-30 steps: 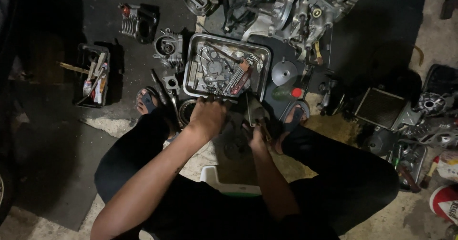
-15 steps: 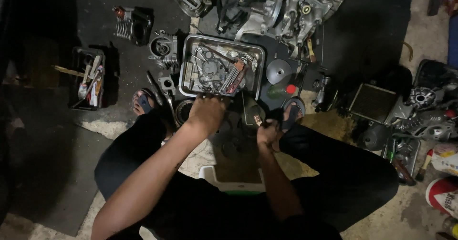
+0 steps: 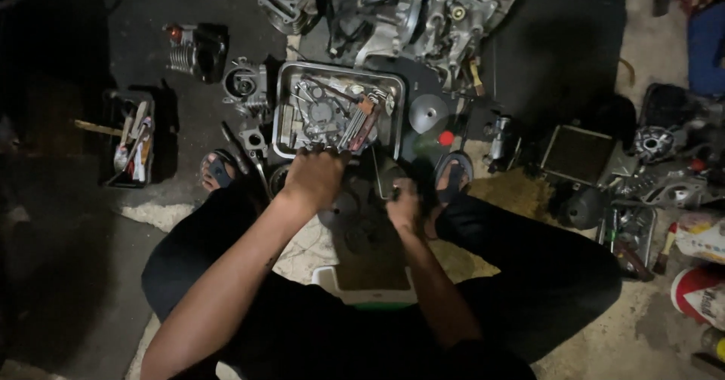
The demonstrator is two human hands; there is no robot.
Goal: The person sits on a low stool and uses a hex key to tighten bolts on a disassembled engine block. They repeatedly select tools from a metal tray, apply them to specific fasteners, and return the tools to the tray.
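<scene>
I sit low over a dark round engine part [image 3: 355, 225] that lies on the floor between my feet. My left hand [image 3: 313, 176] curls over its far edge, right beside the near rim of a metal tray [image 3: 283, 112]. A short dark tool [image 3: 384, 176] is gripped in the closed fingers of my right hand [image 3: 404, 203] and stands against the right side of the part. The light is dim, and where the tool's tip touches is hidden. The tray holds a grey cover plate and several wrenches.
A large engine block [image 3: 430, 10] lies beyond the tray. A cylinder [image 3: 189, 48] and small castings lie at the left. A black tool box [image 3: 130, 138] stands further left. A radiator [image 3: 578, 153] and more parts crowd the right. A white stool edge [image 3: 332, 278] shows beneath me.
My right hand has drawn slightly back toward me with the tool. My left hand stays on the part's far edge. The view has tilted a little.
</scene>
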